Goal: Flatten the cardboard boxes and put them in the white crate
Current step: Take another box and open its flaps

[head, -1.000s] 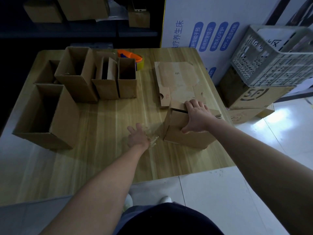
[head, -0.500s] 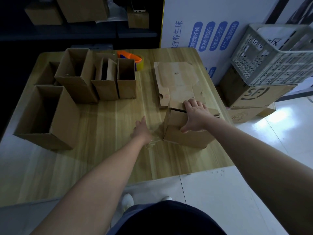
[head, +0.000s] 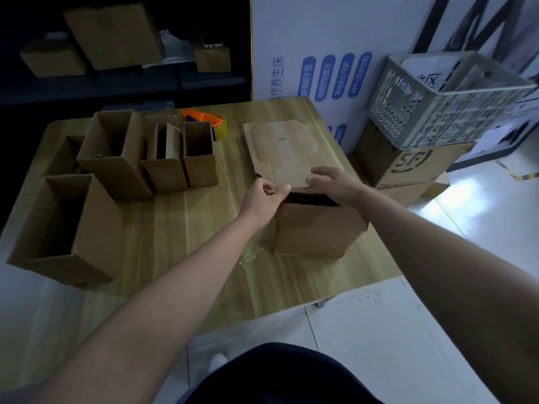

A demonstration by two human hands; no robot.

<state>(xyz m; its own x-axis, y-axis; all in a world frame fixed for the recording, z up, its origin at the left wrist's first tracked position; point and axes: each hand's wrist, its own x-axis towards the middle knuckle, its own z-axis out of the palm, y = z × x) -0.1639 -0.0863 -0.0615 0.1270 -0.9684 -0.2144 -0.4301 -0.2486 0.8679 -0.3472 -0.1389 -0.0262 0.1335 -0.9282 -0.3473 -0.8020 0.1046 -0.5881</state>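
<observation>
Head view: the left hand (head: 262,201) has its fingers (head: 267,185) curled with the thumb laid against them. They pinch at the upper left corner of the open box (head: 318,228), which stands on the surface (head: 175,228) directly under both sets of fingers. The right hand (head: 335,183) holds its fingers (head: 322,172) spread and loose above the box's far rim, gripping nothing. Just beyond the fingers lies a flat cardboard sheet (head: 277,144). The white crate (head: 446,103) sits well off to the right of the right fingers and higher, on a printed carton (head: 408,163) beside the surface. Far to the left of the left fingers stand the upright boxes (head: 113,153), not yet flattened.

With one corner pinched and the other hand off the box, a pull may tear the rim, or drag the whole box toward the near edge instead of opening a seam. The crumpled clear film (head: 248,256), near the left wrist, could cling to the cardboard. The crate is perched on the carton, so a hard shove of cardboard into it might shift it.

Whether the pinch is on cardboard or on a strip of tape cannot be told. The box's inside is dark and its bottom flaps are out of sight. The right hand covers part of the far rim, and the crate's right end runs out of frame.
</observation>
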